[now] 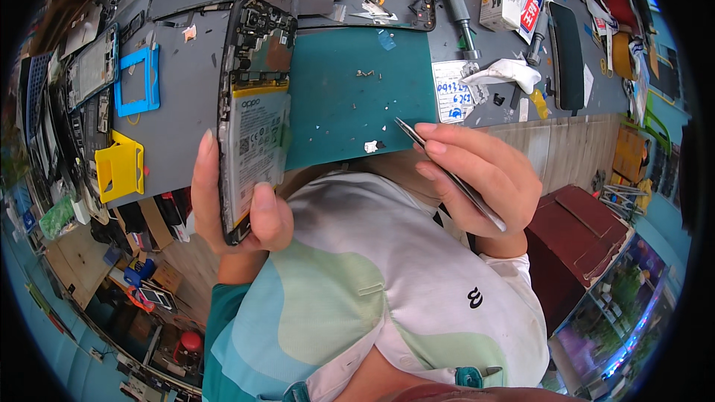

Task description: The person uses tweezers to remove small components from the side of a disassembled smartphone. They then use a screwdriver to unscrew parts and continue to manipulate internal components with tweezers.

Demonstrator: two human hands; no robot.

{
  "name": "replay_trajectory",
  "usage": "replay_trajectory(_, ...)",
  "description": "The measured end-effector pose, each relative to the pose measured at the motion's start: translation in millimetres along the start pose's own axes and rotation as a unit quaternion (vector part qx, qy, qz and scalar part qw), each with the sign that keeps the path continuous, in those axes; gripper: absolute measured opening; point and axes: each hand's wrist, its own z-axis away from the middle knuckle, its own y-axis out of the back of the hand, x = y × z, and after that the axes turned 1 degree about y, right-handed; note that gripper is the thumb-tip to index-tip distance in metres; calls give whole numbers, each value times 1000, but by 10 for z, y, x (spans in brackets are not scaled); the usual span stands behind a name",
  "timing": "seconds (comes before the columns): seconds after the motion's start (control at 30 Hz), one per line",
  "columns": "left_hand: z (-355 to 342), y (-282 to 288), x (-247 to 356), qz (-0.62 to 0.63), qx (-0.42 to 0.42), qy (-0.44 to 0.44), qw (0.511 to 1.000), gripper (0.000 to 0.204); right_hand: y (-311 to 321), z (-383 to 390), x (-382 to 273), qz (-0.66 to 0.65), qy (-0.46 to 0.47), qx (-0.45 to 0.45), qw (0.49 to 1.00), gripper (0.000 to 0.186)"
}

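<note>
My left hand (249, 219) grips an opened smartphone (257, 119) by its lower end, thumb over the front edge and fingers behind. The phone is tilted on its long side, with its grey battery and the bare circuit board at its upper end showing. In my right hand (488, 175) is a pair of metal tweezers (454, 179), pinched between thumb and fingers, tips pointing up and left over the green mat (335, 115). Small screws (365, 73) and a white scrap (372, 147) lie on the mat, apart from the tweezers.
Behind the mat lies a dark phone frame (328, 22) holding loose small parts. A grey screwdriver (458, 15), a white card with blue writing (452, 93), a crumpled white cloth (506, 73) and a black phone (567, 56) are at right. Blue (154, 78) and yellow stands (119, 171) sit left.
</note>
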Motion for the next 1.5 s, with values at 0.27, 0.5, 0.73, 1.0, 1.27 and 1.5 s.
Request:
replay_trajectory(0.27,-24,-5,-16,9,-6,-21,1000,74,11,-29,-49,51,33,-15,998,37)
replay_trajectory(0.5,-28,-13,-11,4,1,-19,1000,74,-7,-49,-37,56,48,-20,997,38)
replay_trajectory(0.73,-22,-18,-6,9,1,-18,1000,75,-66,-18,23,58,62,-5,996,38)
replay_trajectory(1.0,-23,-24,6,7,4,-10,1000,75,-91,-27,7,64,49,1,997,39)
replay_trajectory(1.27,-19,-23,-21,8,11,-22,1000,76,-90,-34,-7,68,35,-2,997,38)
replay_trajectory(1.5,-12,5,-16,-3,3,-13,1000,75,-82,-51,21,70,58,-6,996,37)
